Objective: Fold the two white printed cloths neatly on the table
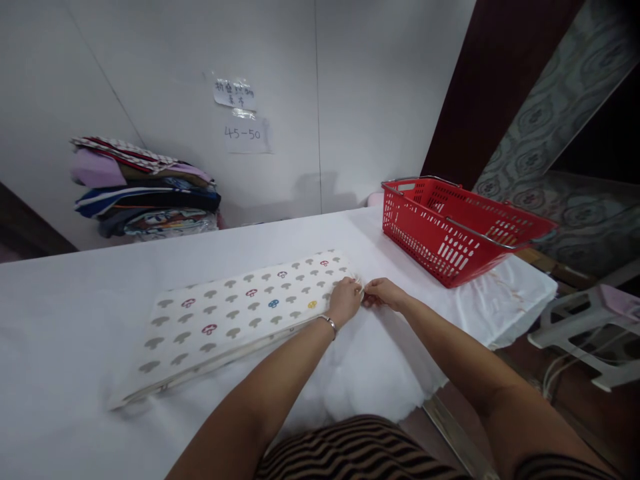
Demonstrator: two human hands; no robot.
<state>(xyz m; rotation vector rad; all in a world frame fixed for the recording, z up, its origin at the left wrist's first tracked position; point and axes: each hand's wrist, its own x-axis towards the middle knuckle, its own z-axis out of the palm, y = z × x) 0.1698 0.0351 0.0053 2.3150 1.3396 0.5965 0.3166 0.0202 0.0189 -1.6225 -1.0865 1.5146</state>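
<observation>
A: Cloth (240, 313), folded flat, white with a mushroom print, mostly grey with a few red, one blue, one yellow. It lies on the worktop (75, 313), centre of view, its long side running from 8 o'clock up to 2 o'clock.

B: Hands?

A: Both at the cloth's 2 o'clock corner. Left hand (345, 300) rests on that corner, fingers curled down, grip closed on the cloth's edge. A metal bangle (329, 323) sits on the left wrist. Right hand (383, 293) is just beside the left, at its 3 o'clock, fingertips pinched on the same corner. The two hands nearly touch.

B: Is the corner lifted?

A: Cannot tell; the fingers cover it. The rest of the cloth lies flat.

B: Around it?

A: The worktop has a white cover. Red basket (450, 233) with wire handles at 2 o'clock from the cloth, well apart from it, near the worktop's right end. Stack (145, 193) of folded fabrics, mixed colours, at 11 o'clock, against the wall (150, 67) at the far edge.

B: On the wall?

A: Two paper notes (240, 113) taped at 12 o'clock; the lower one reads 45-50, the upper is handwritten, too small to read. White plastic stool (585, 320) off the worktop at 3 o'clock. Striped clothing (350, 453) at 6 o'clock, bottom of view.
</observation>
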